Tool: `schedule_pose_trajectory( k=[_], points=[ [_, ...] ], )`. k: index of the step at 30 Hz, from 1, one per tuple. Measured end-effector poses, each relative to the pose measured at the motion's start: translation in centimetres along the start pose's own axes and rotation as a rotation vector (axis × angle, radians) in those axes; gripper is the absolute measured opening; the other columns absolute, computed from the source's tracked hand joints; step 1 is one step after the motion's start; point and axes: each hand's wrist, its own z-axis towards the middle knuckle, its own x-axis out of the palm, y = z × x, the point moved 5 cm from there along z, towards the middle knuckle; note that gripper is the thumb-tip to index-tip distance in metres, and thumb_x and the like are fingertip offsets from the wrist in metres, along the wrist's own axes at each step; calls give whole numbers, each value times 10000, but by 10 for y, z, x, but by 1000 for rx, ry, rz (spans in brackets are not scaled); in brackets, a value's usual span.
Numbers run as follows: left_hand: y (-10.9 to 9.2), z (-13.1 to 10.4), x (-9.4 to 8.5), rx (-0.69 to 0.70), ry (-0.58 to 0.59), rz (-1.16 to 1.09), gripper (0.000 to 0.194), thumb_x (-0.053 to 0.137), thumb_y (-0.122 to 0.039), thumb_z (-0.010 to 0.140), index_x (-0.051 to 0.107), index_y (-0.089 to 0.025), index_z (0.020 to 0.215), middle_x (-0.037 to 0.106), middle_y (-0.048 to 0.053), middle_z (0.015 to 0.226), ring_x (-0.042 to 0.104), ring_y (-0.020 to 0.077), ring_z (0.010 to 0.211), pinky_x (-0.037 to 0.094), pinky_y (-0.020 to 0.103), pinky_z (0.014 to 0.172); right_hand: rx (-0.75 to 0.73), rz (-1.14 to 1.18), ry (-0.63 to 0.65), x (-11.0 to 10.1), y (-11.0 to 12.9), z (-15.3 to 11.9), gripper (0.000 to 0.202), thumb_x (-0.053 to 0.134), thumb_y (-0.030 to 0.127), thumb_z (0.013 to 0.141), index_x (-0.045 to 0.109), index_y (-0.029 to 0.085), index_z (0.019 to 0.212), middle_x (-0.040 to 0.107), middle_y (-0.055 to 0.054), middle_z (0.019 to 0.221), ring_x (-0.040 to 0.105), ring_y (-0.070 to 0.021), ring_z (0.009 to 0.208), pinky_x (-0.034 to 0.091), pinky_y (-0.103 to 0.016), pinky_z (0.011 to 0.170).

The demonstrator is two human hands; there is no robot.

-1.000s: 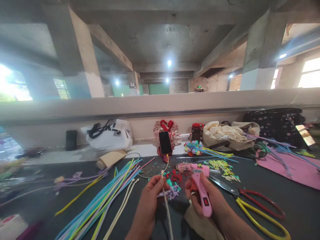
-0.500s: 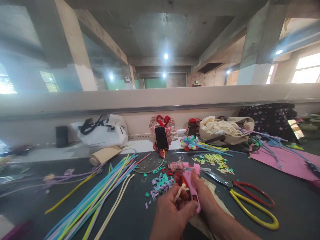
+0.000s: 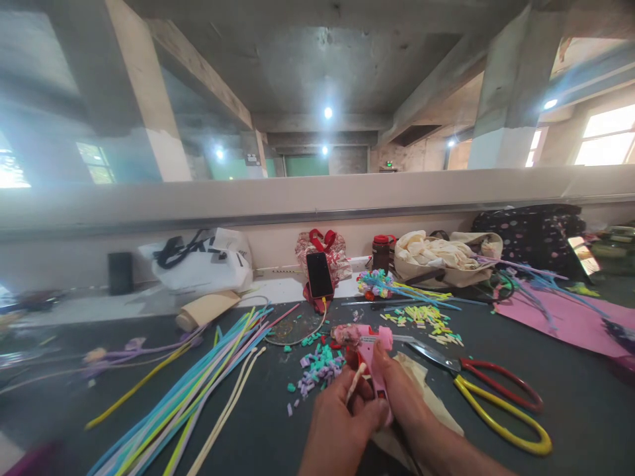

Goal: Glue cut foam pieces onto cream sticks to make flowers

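My right hand [image 3: 407, 400] is closed around the handle of a pink hot glue gun [image 3: 368, 338]. Its nozzle end points left and looks crusted with residue. Close against the gun's grip, my left hand [image 3: 340, 423] pinches a short cream fuzzy stem [image 3: 356, 382], whose tip sticks up between the fingers. The fingertips of the left hand partly overlap the gun's handle, so whether they touch it is unclear. Beyond the hands lie small teal and purple cut pieces [image 3: 317, 370]. Under the right forearm is a beige cloth or paper sheet [image 3: 436, 403].
Large scissors [image 3: 496, 390] with red and yellow handles lie open at right. Long coloured pipe cleaners [image 3: 198, 390] spread across the left. Yellow cut pieces [image 3: 429, 320], a phone [image 3: 320, 275] on a cable, a bottle [image 3: 381, 252] and bags stand toward the back.
The glue gun and both hands have shifted very slightly left. Both grips stay the same, and the surrounding things look unmoved apart from a small camera shift.
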Motion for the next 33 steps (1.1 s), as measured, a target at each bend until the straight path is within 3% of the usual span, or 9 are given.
schedule_pose_trajectory(
  k=[4,9,11,15,17,21,26,33],
  points=[
    [2,1,0,39,-9,13,102,551,-265,636,524,-178,590,451,-46,500,372,92,485,284,192,479,-33,73,-44,0,1,-2,553,455,654,677,619,136,780,642,-39,647,609,-183,613,462,-263,551],
    [6,2,2,17,-37,52,53,571,-219,608,552,-175,631,462,-55,500,370,85,470,267,190,460,-82,15,-107,-4,4,-1,539,496,625,672,632,115,780,645,-36,638,608,-184,648,462,-269,639],
    [4,2,0,26,-43,56,43,570,-208,605,550,-176,625,473,-55,497,376,83,465,275,189,460,-48,25,-84,-5,2,1,543,487,620,686,632,105,780,637,-33,593,601,-168,578,459,-255,585],
    [-5,2,-14,38,-95,-80,174,559,-311,648,493,-179,555,442,-58,458,374,72,449,288,177,453,127,270,140,-2,-4,8,614,337,659,745,608,117,849,555,11,426,455,-87,276,333,-176,299],
    [-6,2,-24,-4,-145,-234,271,492,-432,701,478,-185,591,401,-71,447,306,52,388,233,169,395,135,380,278,-3,0,11,634,288,670,754,601,126,847,567,6,458,400,-56,223,267,-147,242],
    [1,6,-32,-99,-109,-442,355,352,-485,766,451,-186,602,415,-67,467,209,23,305,113,170,333,50,451,413,-10,12,15,615,318,655,757,618,122,823,618,-30,562,406,-34,220,248,-126,229],
    [13,14,-33,-138,-75,-373,334,348,-407,755,410,-186,512,303,-91,360,196,26,260,108,157,315,22,465,475,-13,22,10,604,317,617,786,640,115,879,617,-39,500,417,-52,214,256,-130,222],
    [8,15,-29,-153,-46,-427,226,405,-376,706,402,-198,568,414,-90,411,213,19,234,91,168,296,40,523,593,-6,38,-9,666,142,573,844,617,135,1008,577,-21,436,431,-76,225,336,-159,254]
  ],
)
